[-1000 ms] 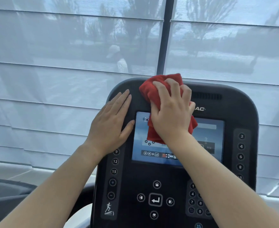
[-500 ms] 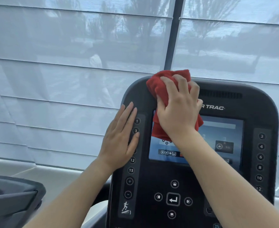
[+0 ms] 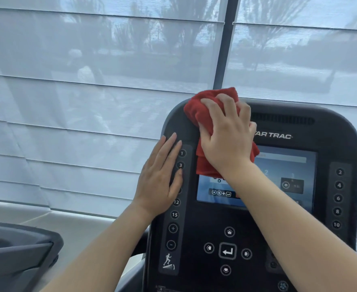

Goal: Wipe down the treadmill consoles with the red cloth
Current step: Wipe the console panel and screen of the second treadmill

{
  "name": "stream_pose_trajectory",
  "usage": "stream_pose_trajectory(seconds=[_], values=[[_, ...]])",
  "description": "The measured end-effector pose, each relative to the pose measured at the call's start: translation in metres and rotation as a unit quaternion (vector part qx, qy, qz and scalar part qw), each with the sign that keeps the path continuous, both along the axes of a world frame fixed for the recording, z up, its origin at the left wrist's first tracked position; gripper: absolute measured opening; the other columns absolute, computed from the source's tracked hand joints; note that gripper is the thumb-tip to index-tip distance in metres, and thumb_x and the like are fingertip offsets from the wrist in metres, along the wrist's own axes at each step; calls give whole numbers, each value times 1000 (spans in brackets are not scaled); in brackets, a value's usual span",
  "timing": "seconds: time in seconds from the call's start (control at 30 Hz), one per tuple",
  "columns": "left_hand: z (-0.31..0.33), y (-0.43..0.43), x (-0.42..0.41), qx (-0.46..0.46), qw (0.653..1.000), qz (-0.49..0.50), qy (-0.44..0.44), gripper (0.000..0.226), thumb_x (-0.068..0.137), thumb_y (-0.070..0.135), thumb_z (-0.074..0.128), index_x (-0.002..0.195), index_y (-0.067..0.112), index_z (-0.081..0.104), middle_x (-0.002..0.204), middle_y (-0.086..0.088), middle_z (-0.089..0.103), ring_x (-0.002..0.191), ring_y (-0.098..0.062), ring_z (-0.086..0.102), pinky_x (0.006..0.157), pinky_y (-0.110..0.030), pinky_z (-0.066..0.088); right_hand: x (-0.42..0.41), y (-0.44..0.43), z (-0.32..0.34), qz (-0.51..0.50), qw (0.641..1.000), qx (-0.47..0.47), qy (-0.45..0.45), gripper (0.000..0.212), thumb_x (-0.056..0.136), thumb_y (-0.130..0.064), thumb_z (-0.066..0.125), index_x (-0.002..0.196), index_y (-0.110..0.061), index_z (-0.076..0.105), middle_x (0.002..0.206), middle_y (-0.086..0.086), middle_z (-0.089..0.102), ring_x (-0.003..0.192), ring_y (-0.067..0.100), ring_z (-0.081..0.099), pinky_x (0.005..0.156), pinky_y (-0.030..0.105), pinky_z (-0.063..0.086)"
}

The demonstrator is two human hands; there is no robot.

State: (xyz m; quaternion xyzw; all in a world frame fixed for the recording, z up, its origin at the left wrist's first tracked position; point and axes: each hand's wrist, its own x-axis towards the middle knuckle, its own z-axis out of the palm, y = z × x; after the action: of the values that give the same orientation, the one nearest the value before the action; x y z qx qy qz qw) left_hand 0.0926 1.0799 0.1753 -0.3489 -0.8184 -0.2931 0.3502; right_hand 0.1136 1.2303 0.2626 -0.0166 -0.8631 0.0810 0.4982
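A black treadmill console (image 3: 282, 239) fills the lower right, with a lit blue screen (image 3: 278, 171) and button columns on both sides. My right hand (image 3: 226, 140) presses a bunched red cloth (image 3: 196, 110) against the console's upper left, over the top rim and the screen's top left corner. My left hand (image 3: 160, 178) lies flat, fingers together, on the console's left edge, covering part of the left button column. My right forearm hides the screen's middle.
Sheer white blinds (image 3: 89, 102) cover the window behind the console, with a dark vertical frame post (image 3: 223, 43). Part of a neighbouring grey machine (image 3: 15, 249) shows at the lower left. A pale sill (image 3: 78, 220) runs below the blinds.
The red cloth and my right hand have slid left across the console's top, uncovering the brand lettering. My left hand has shifted outward to the left edge. The view has panned left.
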Motion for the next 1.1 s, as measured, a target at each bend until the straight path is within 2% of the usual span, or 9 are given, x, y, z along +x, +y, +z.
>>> stream_pose_trajectory(seconds=[0.17,0.37,0.53,0.7,0.93,1.1], values=[[-3,0,2,-6,1000,15,-3,53,90,21,40,142,8,33,152,-5,25,141,-21,18,113,-29,19,-3,-3,2,1,1000,8,-12,42,85,-25,61,126,-25,52,133,5,48,119,35,38,81,58,40],[-27,-23,25,-77,996,15,-36,55,93,27,37,144,11,28,154,-3,19,142,-19,16,111,-39,25,36,-17,-55,22,999,23,-43,45,83,-28,64,127,-27,51,136,3,47,121,32,35,80,55,42],[-39,-45,47,-148,987,25,-56,57,93,34,38,145,15,26,156,0,15,141,-13,18,110,-31,24,26,-29,-43,32,999,5,-42,42,84,-26,63,125,-25,53,134,6,48,120,35,38,83,58,40],[-38,-52,63,-165,982,46,-77,58,93,39,35,145,15,26,156,3,13,140,-12,19,109,-29,24,5,-52,-26,27,998,11,-64,45,84,-23,65,127,-22,52,137,9,46,124,39,37,85,62,38],[-69,-75,89,-194,972,39,-127,61,93,39,33,147,14,20,156,1,15,141,-13,18,108,-35,32,52,-48,-88,30,997,17,-62,45,84,-25,63,128,-24,50,135,8,47,121,34,36,82,60,43],[-94,-80,109,-171,971,27,-164,67,91,40,35,148,12,15,155,2,9,140,-10,13,112,-25,19,91,-60,-139,38,993,42,-105,53,78,-23,69,127,-25,50,134,7,48,120,34,35,78,56,43]])
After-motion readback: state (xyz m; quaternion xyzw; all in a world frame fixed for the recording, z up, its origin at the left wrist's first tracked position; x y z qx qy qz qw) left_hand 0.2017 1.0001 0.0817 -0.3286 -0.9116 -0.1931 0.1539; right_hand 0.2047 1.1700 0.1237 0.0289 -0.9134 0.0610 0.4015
